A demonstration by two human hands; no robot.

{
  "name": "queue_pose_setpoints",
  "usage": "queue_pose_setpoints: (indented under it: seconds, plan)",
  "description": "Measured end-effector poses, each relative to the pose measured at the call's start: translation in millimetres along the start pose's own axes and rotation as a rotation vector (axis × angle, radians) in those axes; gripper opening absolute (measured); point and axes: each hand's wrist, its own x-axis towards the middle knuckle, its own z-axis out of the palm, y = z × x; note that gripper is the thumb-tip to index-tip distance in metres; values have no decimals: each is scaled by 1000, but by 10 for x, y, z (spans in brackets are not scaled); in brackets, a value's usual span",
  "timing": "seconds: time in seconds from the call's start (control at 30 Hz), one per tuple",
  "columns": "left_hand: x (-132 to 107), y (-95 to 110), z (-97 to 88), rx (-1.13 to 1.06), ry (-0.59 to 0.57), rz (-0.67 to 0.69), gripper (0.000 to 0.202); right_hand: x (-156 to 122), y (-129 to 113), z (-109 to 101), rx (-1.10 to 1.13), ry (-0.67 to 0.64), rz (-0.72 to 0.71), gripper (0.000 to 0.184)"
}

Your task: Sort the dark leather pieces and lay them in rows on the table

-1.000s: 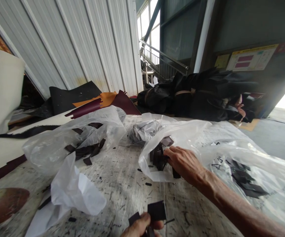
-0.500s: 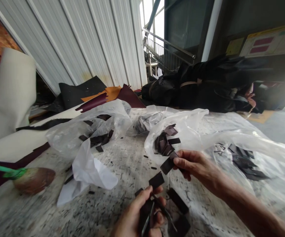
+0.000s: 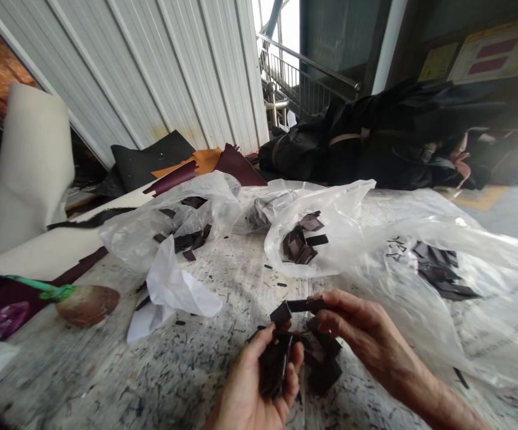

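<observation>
My left hand (image 3: 247,376) is closed around several small dark leather-like pieces (image 3: 273,364). One of these pieces (image 3: 281,313) sticks up above the thumb. My right hand (image 3: 373,331) pinches a dark strip-shaped piece (image 3: 303,305) between thumb and fingers, its far end close against the raised piece; I cannot tell whether they touch. Beneath and between the hands, more dark pieces (image 3: 325,373) lie on the worn table (image 3: 187,382). Past my right hand, an open clear plastic bag (image 3: 343,233) holds dark brown pieces (image 3: 301,246).
Another plastic bag (image 3: 124,239) with dark scraps lies left, beside crumpled white paper (image 3: 178,289). A larger bag (image 3: 500,322) with dark pieces spreads on the right. A brown rounded object with a green tie (image 3: 88,303) sits left. Black bundled material (image 3: 375,143) lines the back.
My right hand has drawn back from the middle bag, down toward my left hand, bringing its dark piece beside the raised one. The view has shifted slightly.
</observation>
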Motion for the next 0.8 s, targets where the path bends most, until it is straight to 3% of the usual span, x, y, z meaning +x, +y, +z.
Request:
queue_pose_setpoints:
  seconds: [0.13, 0.23, 0.6, 0.67, 0.8]
  plan:
    - [16, -105, 21, 29, -68, 42, 12, -188, -78, 55, -417, -63, -394, 37]
    - [19, -158, 30, 71, -90, 62, 14, -274, -75, 45, -527, -94, -466, 46]
    - [7, -207, 21, 152, -69, 53, 21, -317, 69, -17, -309, -84, -434, 45]
    - [5, -195, 23, 139, -63, 57, 20, -318, 88, -30, -244, -8, -376, 39]
    - [-23, -113, -14, 153, -1, 99, 14, -337, 114, -107, -193, 271, -189, 18]
